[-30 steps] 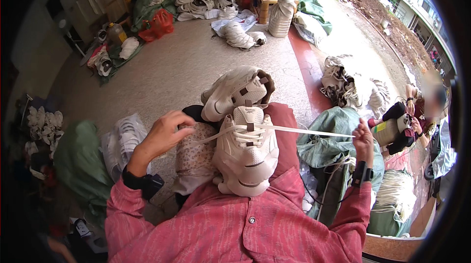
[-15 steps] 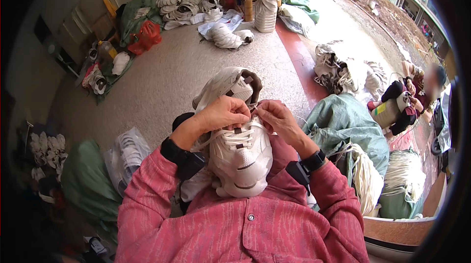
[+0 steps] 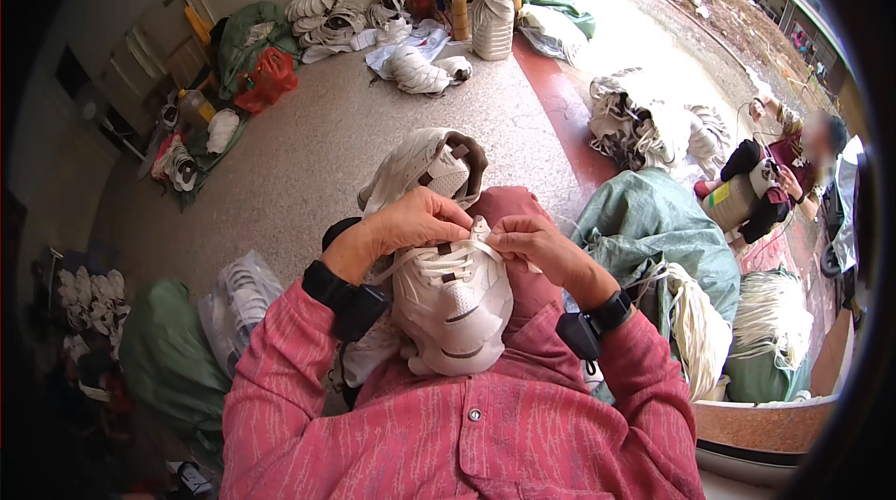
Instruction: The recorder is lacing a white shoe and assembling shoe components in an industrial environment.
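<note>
A white shoe upper [image 3: 455,309] rests on my lap with its toe toward me, a white shoelace [image 3: 439,267] threaded across its front. My left hand [image 3: 420,223] is closed in a pinch at the upper's lacing edge, by the lace. On the other side, my right hand [image 3: 539,244] pinches the white lace between thumb and fingers. The exact grip of the left fingertips is partly hidden. Just beyond my hands lie more nested shoe uppers [image 3: 411,169], their brown-lined opening facing away from me.
On the right, a green sack [image 3: 653,229] stands beside bundles of white laces [image 3: 773,318]. Stacked uppers [image 3: 639,131] lie behind it, near a seated person [image 3: 793,164]. At left are a green bag [image 3: 168,341] and a clear plastic bag [image 3: 241,299]. A bamboo chair [image 3: 457,1] stands at the back.
My right hand has moved slightly right and down, away from the left hand, with the lace. The left hand stays close to the lacing edge. The seated person's arm has risen.
</note>
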`<state>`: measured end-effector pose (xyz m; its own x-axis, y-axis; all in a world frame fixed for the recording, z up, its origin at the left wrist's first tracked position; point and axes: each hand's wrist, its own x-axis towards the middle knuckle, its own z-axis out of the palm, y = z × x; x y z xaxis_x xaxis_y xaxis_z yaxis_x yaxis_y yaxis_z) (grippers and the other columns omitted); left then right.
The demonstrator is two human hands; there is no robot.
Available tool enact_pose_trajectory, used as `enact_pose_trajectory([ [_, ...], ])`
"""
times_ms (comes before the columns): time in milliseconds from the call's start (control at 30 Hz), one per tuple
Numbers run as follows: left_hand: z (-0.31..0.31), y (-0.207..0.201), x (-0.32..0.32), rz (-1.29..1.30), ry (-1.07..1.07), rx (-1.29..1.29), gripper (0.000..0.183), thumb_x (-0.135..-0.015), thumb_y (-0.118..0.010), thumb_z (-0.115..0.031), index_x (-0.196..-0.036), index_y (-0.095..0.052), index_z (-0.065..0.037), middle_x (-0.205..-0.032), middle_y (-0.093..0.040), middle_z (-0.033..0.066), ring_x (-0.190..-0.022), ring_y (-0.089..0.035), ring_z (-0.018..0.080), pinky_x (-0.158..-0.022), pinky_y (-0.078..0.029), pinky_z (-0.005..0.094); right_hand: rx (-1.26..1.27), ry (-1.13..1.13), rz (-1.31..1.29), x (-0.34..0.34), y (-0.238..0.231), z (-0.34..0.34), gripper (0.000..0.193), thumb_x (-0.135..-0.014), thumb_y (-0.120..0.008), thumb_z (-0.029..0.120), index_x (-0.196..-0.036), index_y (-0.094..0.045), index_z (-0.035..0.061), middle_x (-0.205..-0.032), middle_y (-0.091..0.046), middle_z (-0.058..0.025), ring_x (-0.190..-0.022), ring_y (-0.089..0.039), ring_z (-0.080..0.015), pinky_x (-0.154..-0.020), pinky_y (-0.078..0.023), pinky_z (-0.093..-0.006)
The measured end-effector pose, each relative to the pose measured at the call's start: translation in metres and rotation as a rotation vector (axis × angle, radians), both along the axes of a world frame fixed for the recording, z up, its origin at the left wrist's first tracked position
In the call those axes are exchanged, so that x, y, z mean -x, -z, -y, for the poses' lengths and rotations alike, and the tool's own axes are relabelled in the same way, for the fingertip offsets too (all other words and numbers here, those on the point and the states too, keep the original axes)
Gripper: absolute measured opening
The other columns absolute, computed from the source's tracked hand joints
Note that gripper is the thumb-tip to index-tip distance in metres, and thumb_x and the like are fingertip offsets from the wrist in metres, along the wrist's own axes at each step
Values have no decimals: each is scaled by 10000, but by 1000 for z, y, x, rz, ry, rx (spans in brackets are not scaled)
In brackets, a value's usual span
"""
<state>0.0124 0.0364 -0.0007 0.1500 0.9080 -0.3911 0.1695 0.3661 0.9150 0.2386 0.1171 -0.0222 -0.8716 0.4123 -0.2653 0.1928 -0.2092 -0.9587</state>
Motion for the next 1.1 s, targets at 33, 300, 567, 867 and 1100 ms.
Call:
enact_pose_trajectory([
  [33,0,1,0,10,7,-30,206,-852,-719,-89,-1043,-721,-14,-860,-667,7,-748,-601,67,-658,-480,182,54,24,-24,1,-1,0,189,-939,-601,216,-827,-605,63,-689,-498,49,-561,-440,-38,-503,-337,-199],
  [300,2,3,1,-43,39,-134,213,-798,-749,-46,-1007,-734,-7,-951,-644,36,-861,-604,117,-772,-483,230,44,76,-56,13,-8,2,189,-902,-619,155,-760,-578,38,-650,-485,33,-540,-458,-68,-489,-353,-218],
  [567,1,2,0,-75,95,-199,202,-776,-746,-17,-978,-740,-10,-933,-630,28,-862,-589,118,-786,-472,240,11,-82,-33,21,1,-22,229,-905,-629,181,-744,-596,21,-637,-521,2,-533,-508,-110,-488,-384,-258],
  [867,3,1,-1,-29,31,-130,139,-783,-724,16,-922,-722,17,-919,-625,15,-850,-597,108,-776,-478,220,-118,-160,-233,28,12,-38,240,-871,-725,182,-1019,-617,26,-873,-611,25,-849,-564,-65,-719,-458,-226],
  [1100,2,-3,-7,-303,118,-385,73,-794,-727,-57,-849,-704,-15,-831,-618,-1,-797,-588,89,-704,-469,251,42,-298,-328,28,32,-42,231,-914,-670,167,-1101,-603,50,-943,-612,37,-859,-544,-41,-742,-443,-201],
])
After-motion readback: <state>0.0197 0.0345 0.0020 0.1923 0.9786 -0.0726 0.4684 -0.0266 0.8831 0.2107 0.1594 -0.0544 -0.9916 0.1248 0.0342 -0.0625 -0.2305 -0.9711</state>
